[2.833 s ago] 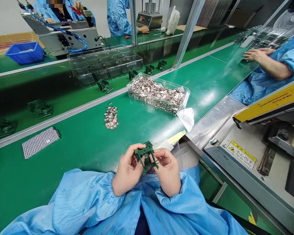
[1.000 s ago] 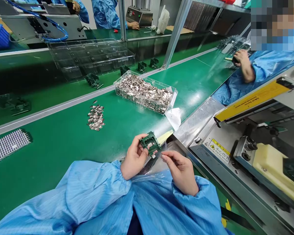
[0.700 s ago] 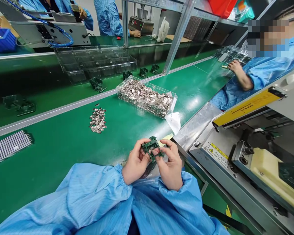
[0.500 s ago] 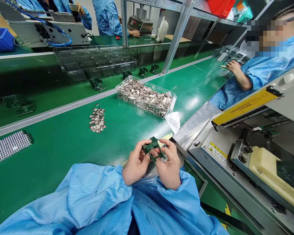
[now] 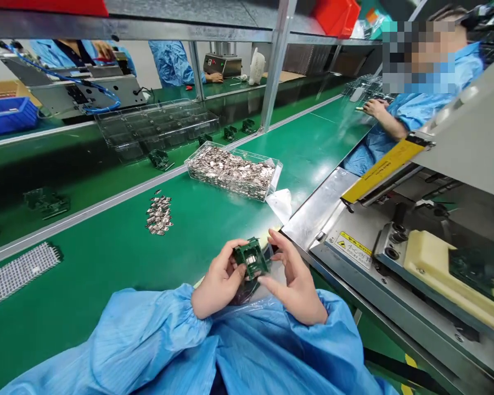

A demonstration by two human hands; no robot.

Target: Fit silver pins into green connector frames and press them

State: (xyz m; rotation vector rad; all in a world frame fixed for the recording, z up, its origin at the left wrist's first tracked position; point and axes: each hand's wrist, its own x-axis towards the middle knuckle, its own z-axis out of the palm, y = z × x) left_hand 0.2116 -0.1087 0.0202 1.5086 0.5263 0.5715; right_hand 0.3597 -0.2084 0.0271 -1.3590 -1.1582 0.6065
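A dark green plastic frame-shaped part (image 5: 258, 268), with a small shiny metal piece showing inside, is gripped between the thumb and fingers of my left hand (image 5: 217, 281). My right hand (image 5: 299, 282) is beside it on the right, thumb and fingers spread. Its thumb tip is close to the part's lower corner; whether it touches, I cannot tell. On the green table (image 5: 107, 258) beyond my hands lies a small pile of metal pieces (image 5: 160, 215). Farther off, a clear plastic box (image 5: 274, 184) is filled with many similar pieces.
A machine (image 5: 389, 241) with a yellow bar (image 5: 381, 171) and a warning label flanks my right side. A white-and-dark gridded block (image 5: 22, 274) lies at left. Green parts (image 5: 160, 159) and clear trays (image 5: 156, 126) stand behind the metal rail. A co-worker (image 5: 420, 118) sits at far right.
My right hand has let go of the green part and opened out to the right. The left hand keeps hold of the part, now turned to show its inside. The camera view has shifted somewhat.
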